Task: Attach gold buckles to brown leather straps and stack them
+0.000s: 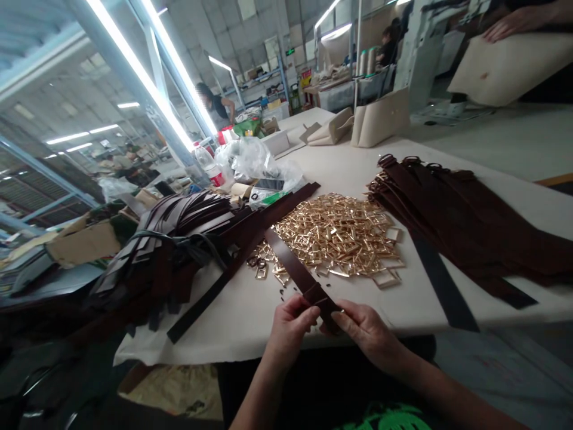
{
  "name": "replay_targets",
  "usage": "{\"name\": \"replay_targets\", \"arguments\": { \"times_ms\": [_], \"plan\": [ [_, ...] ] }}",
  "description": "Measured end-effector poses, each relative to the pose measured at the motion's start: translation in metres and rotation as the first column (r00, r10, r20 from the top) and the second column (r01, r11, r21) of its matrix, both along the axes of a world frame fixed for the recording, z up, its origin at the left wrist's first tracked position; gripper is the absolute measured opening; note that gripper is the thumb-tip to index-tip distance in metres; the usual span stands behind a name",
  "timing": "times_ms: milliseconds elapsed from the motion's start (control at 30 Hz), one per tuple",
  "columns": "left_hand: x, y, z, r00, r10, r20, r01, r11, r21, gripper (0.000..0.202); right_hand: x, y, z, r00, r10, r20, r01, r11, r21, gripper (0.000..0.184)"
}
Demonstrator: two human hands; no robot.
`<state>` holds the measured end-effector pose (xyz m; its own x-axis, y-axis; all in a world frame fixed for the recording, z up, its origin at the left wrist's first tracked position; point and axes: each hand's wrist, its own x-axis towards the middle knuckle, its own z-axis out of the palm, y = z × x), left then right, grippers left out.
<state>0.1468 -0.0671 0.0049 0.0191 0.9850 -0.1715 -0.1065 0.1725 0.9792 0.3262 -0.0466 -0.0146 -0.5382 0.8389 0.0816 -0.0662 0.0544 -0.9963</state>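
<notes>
At the grip: 1 left hand, 1 right hand, 1 brown strap. Beyond it: 1 heap of gold buckles, pieces too many to count, and 1 bottle. Left, 1 strap bundle; right, 1 strap pile.

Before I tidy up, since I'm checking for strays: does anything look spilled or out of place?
Yes: a few small dark bits lie scattered between the gold buckles and the left hand, apart from any pile; too small to identify.
</notes>
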Motion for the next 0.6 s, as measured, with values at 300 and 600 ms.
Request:
{"name": "replay_targets", "arguments": {
  "times_ms": [300, 600],
  "plan": [
    [-0.088, 0.059, 0.002, 0.474, 0.378, -0.796, -0.033, 0.91, 0.413, 0.011, -0.008, 0.01, -0.012, 0.982, -0.187, -0.025, 0.186, 0.982, -0.021, 0.04],
    [-0.123, 0.092, -0.01, 0.347, 0.376, -0.859, -0.029, 0.92, 0.391, 0.008, -0.011, 0.009, -0.013, 0.98, -0.194, -0.035, 0.192, 0.981, -0.041, 0.042]
  ]
}}
